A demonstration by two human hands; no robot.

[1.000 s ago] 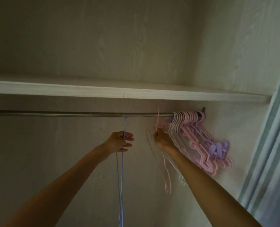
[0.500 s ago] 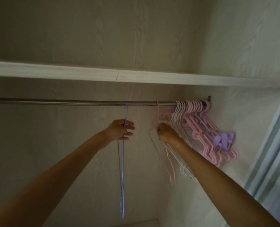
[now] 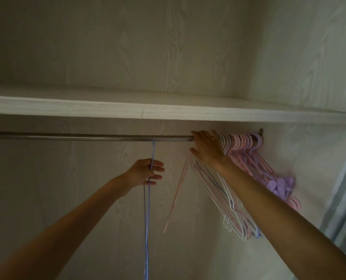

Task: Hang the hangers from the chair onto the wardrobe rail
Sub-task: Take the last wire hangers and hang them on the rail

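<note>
While my left hand (image 3: 145, 173) pinches the blue hanger (image 3: 146, 209) hanging straight down, the hanger bunch (image 3: 247, 156) lies right, under my flat right hand (image 3: 207, 149).

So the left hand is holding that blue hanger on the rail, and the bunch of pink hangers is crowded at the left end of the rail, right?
Not quite. The left hand does hold the blue hanger hanging from the rail, but the pink hangers are crowded at the right end, by the side wall. The head view shows this.
</note>
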